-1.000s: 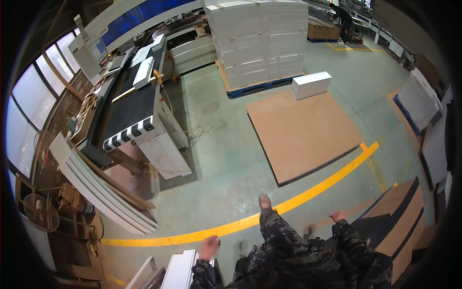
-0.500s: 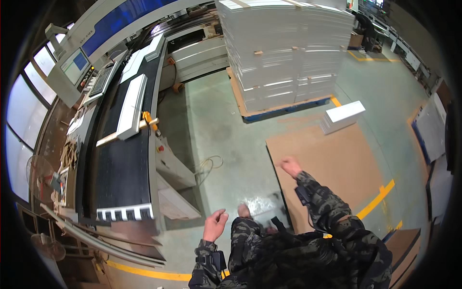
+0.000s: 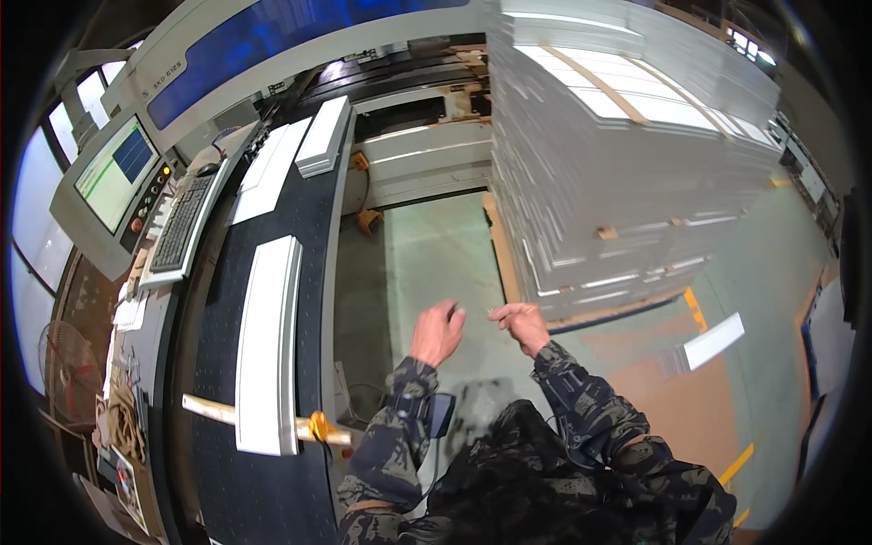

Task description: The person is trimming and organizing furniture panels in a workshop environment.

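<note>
My left hand [image 3: 438, 334] is raised in front of me over the floor, beside the machine bed. Its thumb stands a little apart from loosely bent fingers, and nothing shows in it. My right hand [image 3: 520, 327] is just to its right, fingers curled with the tips together; whatever they may hold is too small to make out. Neither hand touches anything. Nearest on the left, long white panels [image 3: 268, 345] lie stacked on the black machine bed [image 3: 218, 418]. Under their near end runs a wooden strip [image 3: 209, 409] with a yellow clamp [image 3: 318, 425] on it.
Farther along the bed are more white panels [image 3: 322, 136]. A control screen [image 3: 116, 177] and keyboard [image 3: 182, 222] stand at the left. A tall strapped stack of pale panels [image 3: 627, 182] rises ahead right. A small panel stack [image 3: 713, 342] sits on a brown board [image 3: 663, 400].
I have moved forward and turned toward the machine bed; the panels and the tall stack appear closer. Both hands have come up and nearer each other in front of me.
</note>
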A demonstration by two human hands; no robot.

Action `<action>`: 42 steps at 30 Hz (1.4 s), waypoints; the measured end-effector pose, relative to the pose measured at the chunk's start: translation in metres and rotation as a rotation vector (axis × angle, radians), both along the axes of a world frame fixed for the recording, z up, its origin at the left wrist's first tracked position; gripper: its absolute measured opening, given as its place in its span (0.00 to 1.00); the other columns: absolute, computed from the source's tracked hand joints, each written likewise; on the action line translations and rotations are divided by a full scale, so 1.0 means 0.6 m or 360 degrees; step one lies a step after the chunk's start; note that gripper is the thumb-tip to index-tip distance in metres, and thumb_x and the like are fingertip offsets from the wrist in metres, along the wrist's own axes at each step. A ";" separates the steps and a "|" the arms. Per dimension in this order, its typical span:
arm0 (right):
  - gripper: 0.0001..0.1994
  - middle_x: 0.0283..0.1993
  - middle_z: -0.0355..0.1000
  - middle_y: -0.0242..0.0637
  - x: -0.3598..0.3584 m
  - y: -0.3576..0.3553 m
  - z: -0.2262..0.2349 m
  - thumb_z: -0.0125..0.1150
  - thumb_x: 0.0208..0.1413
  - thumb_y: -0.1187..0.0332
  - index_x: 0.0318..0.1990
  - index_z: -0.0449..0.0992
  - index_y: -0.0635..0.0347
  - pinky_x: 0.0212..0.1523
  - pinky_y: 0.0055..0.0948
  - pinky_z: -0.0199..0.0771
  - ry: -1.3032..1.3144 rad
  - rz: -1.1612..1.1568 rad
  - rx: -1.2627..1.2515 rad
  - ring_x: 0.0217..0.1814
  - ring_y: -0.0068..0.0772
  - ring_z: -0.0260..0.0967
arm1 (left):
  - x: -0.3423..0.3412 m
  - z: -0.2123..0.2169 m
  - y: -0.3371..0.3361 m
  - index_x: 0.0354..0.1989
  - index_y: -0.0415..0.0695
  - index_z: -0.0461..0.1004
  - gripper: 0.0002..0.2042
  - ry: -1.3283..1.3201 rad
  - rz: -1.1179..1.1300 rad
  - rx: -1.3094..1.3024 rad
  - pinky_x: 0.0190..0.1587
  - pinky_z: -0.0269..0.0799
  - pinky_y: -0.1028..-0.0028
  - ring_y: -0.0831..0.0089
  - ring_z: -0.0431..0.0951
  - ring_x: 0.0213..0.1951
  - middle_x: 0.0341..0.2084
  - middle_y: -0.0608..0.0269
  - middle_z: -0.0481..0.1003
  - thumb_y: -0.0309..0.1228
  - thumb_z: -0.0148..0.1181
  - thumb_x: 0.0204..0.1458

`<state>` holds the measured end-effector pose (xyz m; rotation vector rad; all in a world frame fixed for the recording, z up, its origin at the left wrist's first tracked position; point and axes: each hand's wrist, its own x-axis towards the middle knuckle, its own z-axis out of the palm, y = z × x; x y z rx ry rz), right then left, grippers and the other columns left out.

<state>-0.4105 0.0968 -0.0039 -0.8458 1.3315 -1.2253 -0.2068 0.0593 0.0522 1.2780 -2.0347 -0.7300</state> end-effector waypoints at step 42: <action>0.19 0.28 0.65 0.30 0.282 -1.675 0.034 0.59 0.62 0.68 0.53 0.58 0.65 0.21 0.21 0.64 -0.0131 0.0947 0.0036 0.25 0.19 0.64 | 0.746 0.012 -1.609 0.57 0.30 0.68 0.49 -0.0745 0.1612 0.0504 0.64 0.61 0.57 0.42 0.60 0.64 0.62 0.27 0.56 0.60 0.73 0.33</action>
